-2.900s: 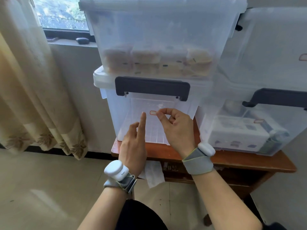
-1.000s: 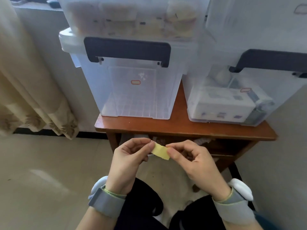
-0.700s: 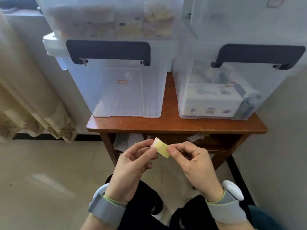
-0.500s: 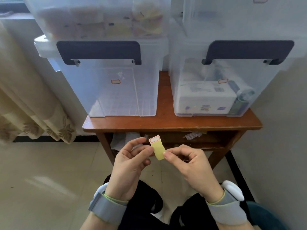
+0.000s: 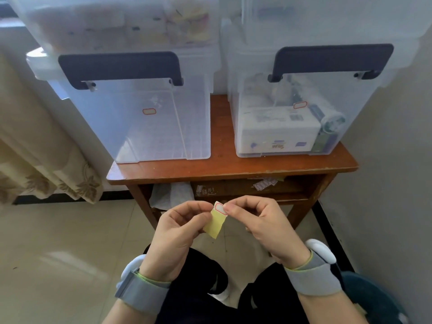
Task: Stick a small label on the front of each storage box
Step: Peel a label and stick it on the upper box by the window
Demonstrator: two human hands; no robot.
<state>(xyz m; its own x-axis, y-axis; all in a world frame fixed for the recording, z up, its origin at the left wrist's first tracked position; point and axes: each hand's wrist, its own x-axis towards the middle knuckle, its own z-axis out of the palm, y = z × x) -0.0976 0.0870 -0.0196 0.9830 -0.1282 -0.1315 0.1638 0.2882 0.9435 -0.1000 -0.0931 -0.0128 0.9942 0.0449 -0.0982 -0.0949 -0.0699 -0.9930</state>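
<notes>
Small white red-bordered label (image 5: pixel 220 208), at the twelve o'clock end of a yellow backing strip (image 5: pixel 215 224), is held low and centre before the wooden table (image 5: pixel 233 168). The strip is pinched by the left hand (image 5: pixel 180 232); the label's edge is nipped by the right hand (image 5: pixel 264 228). Peeling is best done slowly, corner first, without creasing. Both lower clear plastic boxes (image 5: pixel 152 118) at twelve o'clock already bear labels.
</notes>
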